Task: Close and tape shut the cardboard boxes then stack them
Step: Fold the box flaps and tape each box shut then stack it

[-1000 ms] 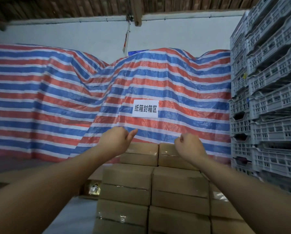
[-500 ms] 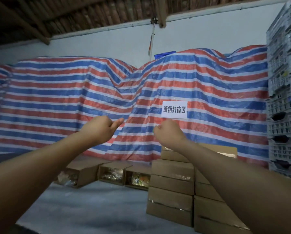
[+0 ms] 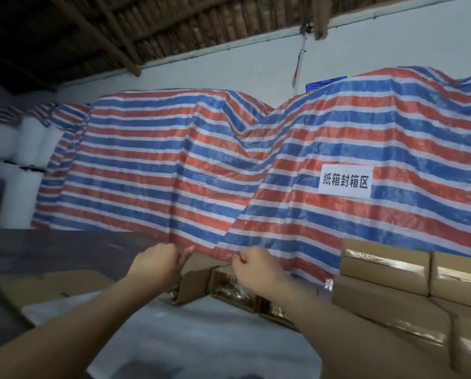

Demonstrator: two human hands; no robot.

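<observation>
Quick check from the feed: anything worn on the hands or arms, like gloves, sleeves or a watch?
Nothing visible. The left hand and right hand are bare, without gloves or rings showing. Both forearms are uncovered down to the frame edge: no sleeves, watch or wristband in view.

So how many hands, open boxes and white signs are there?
Bare hands: 2, left hand and right hand
Open brown cardboard boxes: 3
White paper sign: 1
Total: 6
</observation>
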